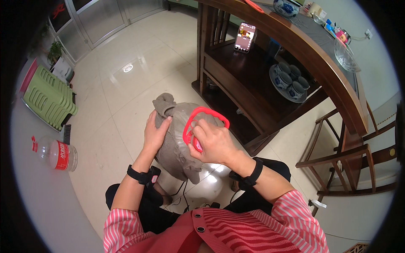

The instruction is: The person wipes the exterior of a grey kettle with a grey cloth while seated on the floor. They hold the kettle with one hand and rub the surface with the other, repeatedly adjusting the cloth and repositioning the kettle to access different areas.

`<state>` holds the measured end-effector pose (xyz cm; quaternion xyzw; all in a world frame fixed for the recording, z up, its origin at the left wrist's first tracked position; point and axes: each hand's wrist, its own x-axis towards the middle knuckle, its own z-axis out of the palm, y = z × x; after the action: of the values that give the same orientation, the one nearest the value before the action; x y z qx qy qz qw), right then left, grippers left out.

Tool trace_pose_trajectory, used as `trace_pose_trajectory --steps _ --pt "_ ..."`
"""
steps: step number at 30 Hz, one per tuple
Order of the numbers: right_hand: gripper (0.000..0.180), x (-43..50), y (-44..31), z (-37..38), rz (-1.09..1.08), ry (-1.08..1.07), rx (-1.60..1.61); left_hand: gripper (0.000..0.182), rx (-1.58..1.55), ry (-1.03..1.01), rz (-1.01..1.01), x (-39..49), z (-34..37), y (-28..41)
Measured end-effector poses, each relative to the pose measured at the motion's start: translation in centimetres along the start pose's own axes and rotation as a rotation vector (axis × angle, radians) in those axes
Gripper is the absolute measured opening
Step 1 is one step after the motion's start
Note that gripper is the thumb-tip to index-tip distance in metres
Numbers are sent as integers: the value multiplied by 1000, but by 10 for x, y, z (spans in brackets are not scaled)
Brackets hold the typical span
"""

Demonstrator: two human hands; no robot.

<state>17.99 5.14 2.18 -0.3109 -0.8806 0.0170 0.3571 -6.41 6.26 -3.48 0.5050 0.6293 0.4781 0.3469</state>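
Below me is a large clear plastic jug [185,115], seen from its top end, with a red carrying handle [207,109]. A grey-brown cloth [171,155] is draped over its left side, bunched at the top. My left hand [155,132] presses and grips this cloth against the jug, thumb on top. My right hand [215,139] reaches inside the handle's loop, its fingers curled around the red cap [196,144]. The fingers hide part of the cap and the neck.
On the right stands a dark wooden table [234,72] with a shelf, holding a lit phone [245,37] and a tray [299,98] of several cups. A wooden chair [335,155] is beside it. Stacked green stools [47,95] and a plastic bottle [60,155] are at left.
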Motion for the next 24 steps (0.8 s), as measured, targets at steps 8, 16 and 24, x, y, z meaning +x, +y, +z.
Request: trace_pose_trajectory --steps 8,16,24 --pt "33 4 2 3 13 18 -33 70 550 36 420 -24 12 5" --pt "36 19 4 0 34 -36 34 75 551 58 399 -22 8 0" --pt "27 42 -3 -37 39 -33 22 76 527 55 393 -24 4 0"
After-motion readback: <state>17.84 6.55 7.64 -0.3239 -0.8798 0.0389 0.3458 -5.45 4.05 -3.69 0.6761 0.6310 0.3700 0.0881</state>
